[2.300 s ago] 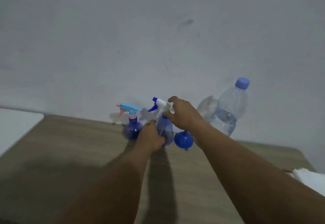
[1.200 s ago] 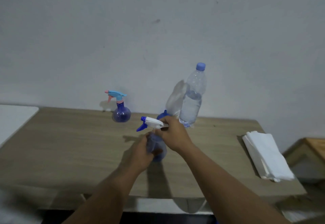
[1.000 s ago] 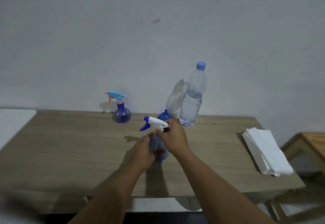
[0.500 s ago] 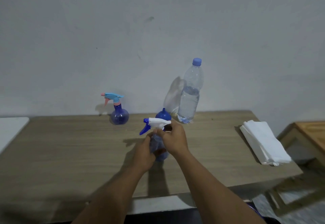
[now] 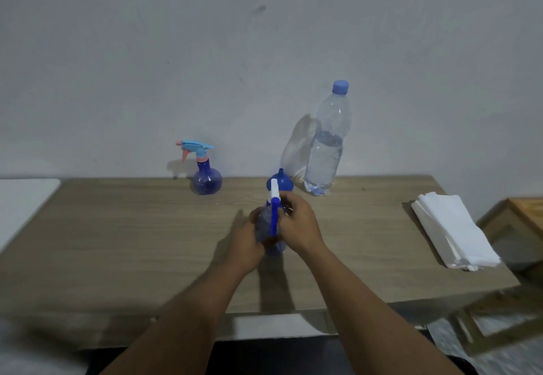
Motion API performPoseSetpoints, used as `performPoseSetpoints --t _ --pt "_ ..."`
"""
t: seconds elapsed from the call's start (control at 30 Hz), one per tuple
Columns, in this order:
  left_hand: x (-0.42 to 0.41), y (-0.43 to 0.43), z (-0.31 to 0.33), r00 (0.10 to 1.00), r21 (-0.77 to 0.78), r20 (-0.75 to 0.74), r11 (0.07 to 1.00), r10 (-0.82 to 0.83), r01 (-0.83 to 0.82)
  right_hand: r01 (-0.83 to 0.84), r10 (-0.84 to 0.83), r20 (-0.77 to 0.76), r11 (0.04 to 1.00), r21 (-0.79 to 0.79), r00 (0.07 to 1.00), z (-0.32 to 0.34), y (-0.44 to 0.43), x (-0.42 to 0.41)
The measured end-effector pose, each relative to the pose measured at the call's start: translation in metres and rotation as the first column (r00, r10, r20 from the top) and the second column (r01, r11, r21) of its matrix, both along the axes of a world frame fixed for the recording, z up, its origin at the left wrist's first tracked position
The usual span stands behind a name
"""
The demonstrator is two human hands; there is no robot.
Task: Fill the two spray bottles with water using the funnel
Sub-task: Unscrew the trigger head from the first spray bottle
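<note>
Nearest, at the middle of the pale wood-grain table [image 5: 117, 242], the left hand [image 5: 248, 242] is clenched round the body of a small translucent blue plastic spray bottle [image 5: 271, 233], while the right hand [image 5: 296, 224] grips its neck just under the white-and-blue trigger head [image 5: 274, 198], apparently to unscrew it. The bottle looks empty, so it is likely light and easy to tip, with thin walls that could give under a squeeze; the round body for steadying and the collar for turning seem the right holds. At three o'clock from the hands lies a stack of white folded paper towels [image 5: 452, 236]. Just beyond, at twelve o'clock, a blue plastic funnel [image 5: 280, 182] stands spout up. Farther, at one o'clock, stands a tall clear water bottle with a blue cap [image 5: 327, 145], partly filled. At eleven o'clock, against the wall, the second round blue spray bottle with a light-blue and pink head [image 5: 205, 177] waits capped.
</note>
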State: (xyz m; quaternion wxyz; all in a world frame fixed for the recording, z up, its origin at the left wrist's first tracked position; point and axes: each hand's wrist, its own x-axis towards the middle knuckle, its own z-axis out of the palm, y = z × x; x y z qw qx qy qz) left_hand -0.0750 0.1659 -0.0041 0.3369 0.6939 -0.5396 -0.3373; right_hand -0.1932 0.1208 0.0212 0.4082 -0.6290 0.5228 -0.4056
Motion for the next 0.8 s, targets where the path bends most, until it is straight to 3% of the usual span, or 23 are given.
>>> performPoseSetpoints --t 0.17,0.33,0.6,0.8 --pt "-0.002 0.003 0.002 0.994 0.010 -0.101 0.999 0.050 -0.049 0.082 -0.083 0.036 0.996 0.016 0.996 -0.003 -0.003 0.002" --pt "-0.005 0.002 0.006 0.984 0.009 -0.178 1.000 0.015 -0.013 -0.045 0.045 -0.011 0.999 -0.003 0.999 0.001 -0.008 -0.001" --pt "-0.009 0.006 0.005 0.986 0.002 -0.161 0.999 0.046 -0.046 -0.014 0.014 0.009 1.000 -0.020 1.000 -0.005 -0.007 -0.008" --pt "-0.008 0.008 0.007 0.998 0.018 -0.053 1.000 0.017 -0.016 -0.067 0.067 -0.008 0.998 -0.001 0.998 -0.007 -0.008 -0.012"
